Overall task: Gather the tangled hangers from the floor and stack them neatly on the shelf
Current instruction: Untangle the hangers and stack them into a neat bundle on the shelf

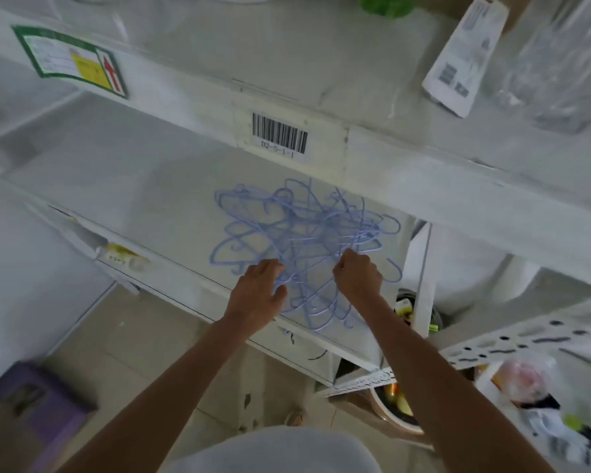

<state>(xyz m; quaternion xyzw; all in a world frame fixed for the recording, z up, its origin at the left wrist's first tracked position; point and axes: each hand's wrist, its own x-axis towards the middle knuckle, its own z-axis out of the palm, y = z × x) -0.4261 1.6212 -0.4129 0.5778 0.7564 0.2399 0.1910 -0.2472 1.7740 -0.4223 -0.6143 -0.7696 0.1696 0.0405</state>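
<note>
While the hangers point(304, 247) lie on the shelf point(133, 199) at centre frame, they remain one blue tangle, not a stack.

Task status: gathering looks done, as no hangers show on the visible floor point(144, 339); untangling and neat stacking are judged still to do.

Left hand point(258, 295): at the tangle's lower left, fingers point(275, 268) loosely curled into the wires; whether they truly grip cannot be told.

Right hand point(357, 276): at the tangle's lower right, fingers curled tight, pinching wire.

Edges: tangle's near side overhangs the shelf's front lip at lower centre; a hook pokes out right, near the upright post point(420, 278). Upper shelf beam with barcode label point(279, 133) crosses just above.

Open room: bare shelf stretches toward the left of the frame, likely the best stacking ground; headroom under the beam seems tight.
</note>
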